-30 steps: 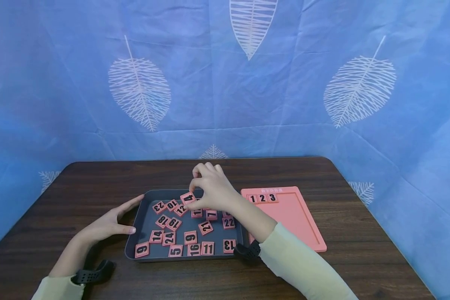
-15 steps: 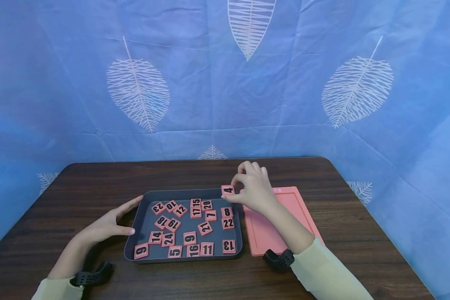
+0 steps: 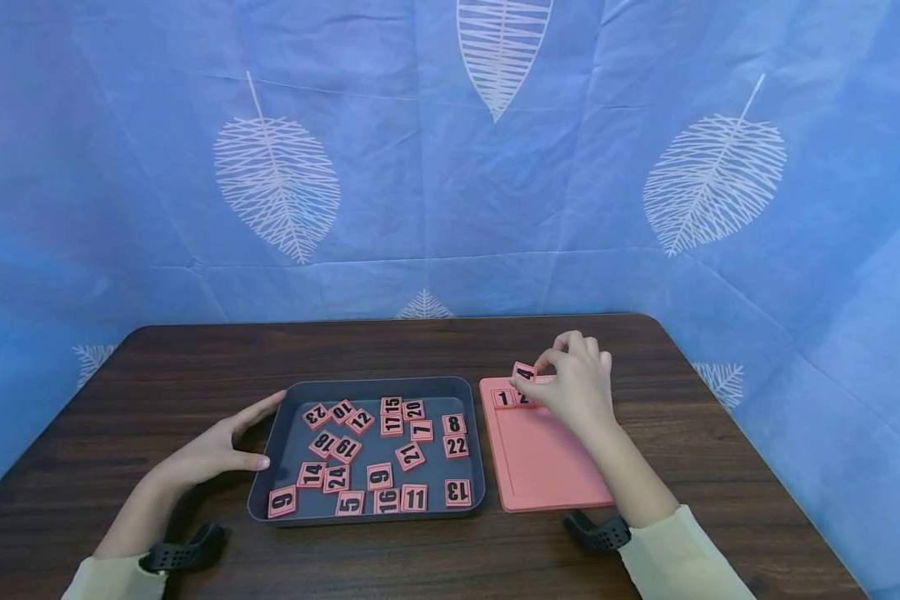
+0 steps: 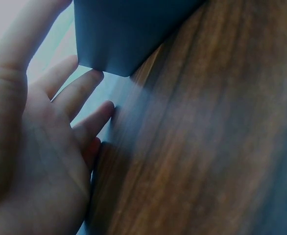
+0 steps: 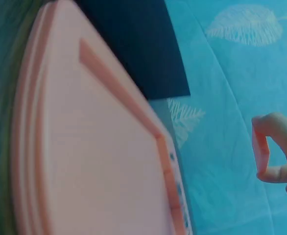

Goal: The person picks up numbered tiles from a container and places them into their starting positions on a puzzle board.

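My right hand (image 3: pixel 573 387) pinches the pink number 4 tile (image 3: pixel 524 372) between thumb and fingers, above the top edge of the pink board (image 3: pixel 547 467). The right wrist view shows this pinched tile (image 5: pixel 260 149) edge-on, apart from the board. Tiles 1 (image 3: pixel 503 399) and 2 (image 3: pixel 523 401) lie in the board's top left corner; the hand covers what is to their right. My left hand (image 3: pixel 206 450), thumb and fingers spread, rests at the left side of the dark grey tray (image 3: pixel 367 518). In the left wrist view its fingers (image 4: pixel 80 93) are extended by the tray's wall.
Several numbered pink tiles lie scattered in the tray, among them 21 (image 3: pixel 410 456), 22 (image 3: pixel 456 446) and 13 (image 3: pixel 458 492). Tray and board stand side by side on the dark wooden table (image 3: pixel 330 562). A blue leaf-patterned cloth (image 3: pixel 390 183) hangs behind.
My right hand has carried the number 4 tile rightward from above the tray to above the board's top edge. The left hand has stayed at the tray's left side.
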The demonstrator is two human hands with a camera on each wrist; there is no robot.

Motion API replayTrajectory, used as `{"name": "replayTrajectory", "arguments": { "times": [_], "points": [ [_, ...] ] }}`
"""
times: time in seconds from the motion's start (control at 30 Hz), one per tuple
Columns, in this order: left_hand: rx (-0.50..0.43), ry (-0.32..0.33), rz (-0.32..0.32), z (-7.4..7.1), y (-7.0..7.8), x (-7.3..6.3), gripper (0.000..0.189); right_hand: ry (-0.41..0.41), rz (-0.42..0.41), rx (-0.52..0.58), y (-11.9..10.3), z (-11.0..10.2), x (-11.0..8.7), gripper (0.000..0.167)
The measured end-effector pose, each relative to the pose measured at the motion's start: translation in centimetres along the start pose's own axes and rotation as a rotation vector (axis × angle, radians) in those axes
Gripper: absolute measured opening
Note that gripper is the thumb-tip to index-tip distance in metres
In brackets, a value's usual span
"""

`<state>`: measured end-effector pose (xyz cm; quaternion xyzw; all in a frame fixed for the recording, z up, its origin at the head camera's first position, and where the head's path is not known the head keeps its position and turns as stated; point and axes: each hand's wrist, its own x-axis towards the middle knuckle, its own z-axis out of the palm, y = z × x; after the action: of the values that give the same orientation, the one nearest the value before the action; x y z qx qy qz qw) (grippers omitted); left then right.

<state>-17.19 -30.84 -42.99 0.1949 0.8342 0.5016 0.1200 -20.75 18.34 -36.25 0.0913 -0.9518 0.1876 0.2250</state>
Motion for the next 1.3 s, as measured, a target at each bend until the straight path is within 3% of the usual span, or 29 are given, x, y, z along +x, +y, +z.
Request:
{"name": "replayTrajectory", "arguments": {
  "times": [0.5,0.97,1.3],
  "points": [
    [-0.01,-0.004,0.004,-0.1,0.0,0.1,0.087,-0.007,0.208,-0.117,3.9,0.3,-1.3,0.04],
    [0.001,0.0,0.004,-0.1,0.1,0.1,0.087,-0.075,0.274,-0.226,5.9,1.5,-2.1,0.049],
    [-0.017,-0.002,0.001,-0.1,0.1,0.0,0.087,-0.162,0.287,-0.189,6.3,1.6,-2.3,0.045]
  ]
}}
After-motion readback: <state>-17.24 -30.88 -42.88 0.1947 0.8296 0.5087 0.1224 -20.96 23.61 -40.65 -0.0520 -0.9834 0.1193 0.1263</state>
